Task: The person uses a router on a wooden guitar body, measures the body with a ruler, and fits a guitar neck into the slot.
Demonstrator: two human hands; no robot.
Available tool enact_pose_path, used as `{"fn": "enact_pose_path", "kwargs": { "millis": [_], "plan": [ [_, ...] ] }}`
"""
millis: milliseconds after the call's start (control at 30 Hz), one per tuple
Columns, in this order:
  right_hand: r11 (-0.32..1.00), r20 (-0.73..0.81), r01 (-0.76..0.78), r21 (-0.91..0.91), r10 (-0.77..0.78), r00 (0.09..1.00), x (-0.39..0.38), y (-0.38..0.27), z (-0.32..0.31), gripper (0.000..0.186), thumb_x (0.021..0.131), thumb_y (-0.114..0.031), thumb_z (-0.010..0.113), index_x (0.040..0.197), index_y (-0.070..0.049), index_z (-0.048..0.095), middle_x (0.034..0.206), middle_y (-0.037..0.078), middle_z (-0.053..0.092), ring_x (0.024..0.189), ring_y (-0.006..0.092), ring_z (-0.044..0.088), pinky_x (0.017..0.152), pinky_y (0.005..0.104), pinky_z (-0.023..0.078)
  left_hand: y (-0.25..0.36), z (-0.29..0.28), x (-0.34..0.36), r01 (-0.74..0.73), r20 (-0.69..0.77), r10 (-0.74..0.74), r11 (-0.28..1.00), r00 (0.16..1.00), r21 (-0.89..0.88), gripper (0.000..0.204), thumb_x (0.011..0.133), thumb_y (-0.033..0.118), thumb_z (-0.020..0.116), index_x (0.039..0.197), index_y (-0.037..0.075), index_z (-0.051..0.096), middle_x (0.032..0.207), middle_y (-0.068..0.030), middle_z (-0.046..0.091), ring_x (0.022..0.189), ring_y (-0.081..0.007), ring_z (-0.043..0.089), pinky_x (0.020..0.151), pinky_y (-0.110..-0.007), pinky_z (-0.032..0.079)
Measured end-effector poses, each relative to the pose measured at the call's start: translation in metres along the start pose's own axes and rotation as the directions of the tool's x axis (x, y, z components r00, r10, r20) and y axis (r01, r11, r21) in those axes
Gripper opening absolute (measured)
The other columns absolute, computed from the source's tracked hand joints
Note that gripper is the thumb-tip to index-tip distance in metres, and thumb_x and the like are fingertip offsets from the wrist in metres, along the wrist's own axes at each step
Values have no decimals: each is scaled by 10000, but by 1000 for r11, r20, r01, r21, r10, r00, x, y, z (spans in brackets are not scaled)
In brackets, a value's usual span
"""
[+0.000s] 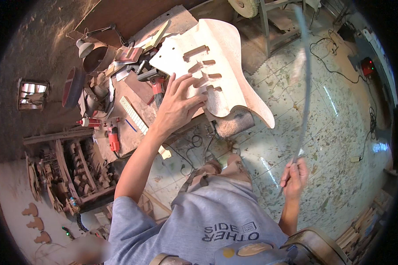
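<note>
A pale, unpainted wooden electric guitar body [229,62], with several routed cavities in its face, lies at the edge of the cluttered workbench. My left hand [179,99] rests on its near left side, fingers spread, the thumb by the lowest cavity. Below the body's near edge shows a dusty rounded block [234,123]. Off to the right, my right hand [294,176] is closed round the lower end of a long, thin grey-blue strip [306,88]. The strip rises far past the guitar body, apart from it, and looks curved; its upper part is blurred, so its kind is unclear.
On the bench [139,95] lie a red power tool [113,139], a light fretboard-like strip [134,115], a red bottle [89,122] and a desk lamp [85,47]. Wood offcuts fill a rack [82,170] at left. Cables [340,77] trail over the stained tile floor.
</note>
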State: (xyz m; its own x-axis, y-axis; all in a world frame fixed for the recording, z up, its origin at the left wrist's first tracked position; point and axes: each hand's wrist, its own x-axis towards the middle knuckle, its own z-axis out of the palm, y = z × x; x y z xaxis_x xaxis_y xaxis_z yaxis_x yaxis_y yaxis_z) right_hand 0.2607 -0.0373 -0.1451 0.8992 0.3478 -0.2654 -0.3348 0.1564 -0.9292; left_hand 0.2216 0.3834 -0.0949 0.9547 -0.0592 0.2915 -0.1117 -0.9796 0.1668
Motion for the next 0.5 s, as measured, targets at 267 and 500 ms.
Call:
{"fn": "enact_pose_path", "kwargs": {
  "millis": [267,500],
  "plan": [
    [973,305,-164,-164,208,929,-22,5,30,269,972,-228,704,859,-7,602,617,46,609,443,79,517,413,231,391,-11,2,12,-397,116,383,906,917,149,197,803,222,670,965,234,781,1411,-19,581,1477,-239,421,1322,-598,177],
    [903,352,-296,-310,398,847,-53,20,38,268,970,-234,716,872,-8,610,641,50,616,457,80,518,427,234,399,-11,6,-46,-234,-206,208,966,956,-109,222,850,128,699,1071,128,681,1251,-93,616,1298,-317,578,1220,-637,359]
  ]
}}
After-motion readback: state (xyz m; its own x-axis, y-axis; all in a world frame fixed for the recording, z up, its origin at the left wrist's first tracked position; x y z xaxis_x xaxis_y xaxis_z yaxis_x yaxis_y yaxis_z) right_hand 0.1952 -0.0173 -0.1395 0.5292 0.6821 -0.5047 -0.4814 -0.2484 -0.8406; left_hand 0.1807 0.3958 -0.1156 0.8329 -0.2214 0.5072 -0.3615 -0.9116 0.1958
